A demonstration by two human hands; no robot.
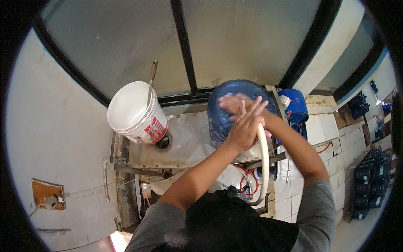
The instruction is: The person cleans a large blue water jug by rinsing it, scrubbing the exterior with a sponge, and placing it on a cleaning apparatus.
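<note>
A thick cream hose [264,164] rises beside me, its upper end held in my left hand [247,124]. A digit wraps round the hose while several other fingers of that hand spread upward. My right hand [233,103] crosses just beyond the left, blurred by motion, its fingers stretched toward the left with nothing visible in them. Whether the two hands touch, I cannot tell. Beneath both is a big, wet-looking blue water jug [219,122] on the metal worktop [189,140]; my hands and forearms hide part of it.
Left on the worktop stands a white bucket [119,105] with a handled tool [152,82] in it, beside a drain hole [163,143]. A blue container [296,105] sits right of the jug. Red tubing [243,187] hangs below. Stacked dark-blue jugs [369,185] stand far right; glass panels [247,42] rise behind.
</note>
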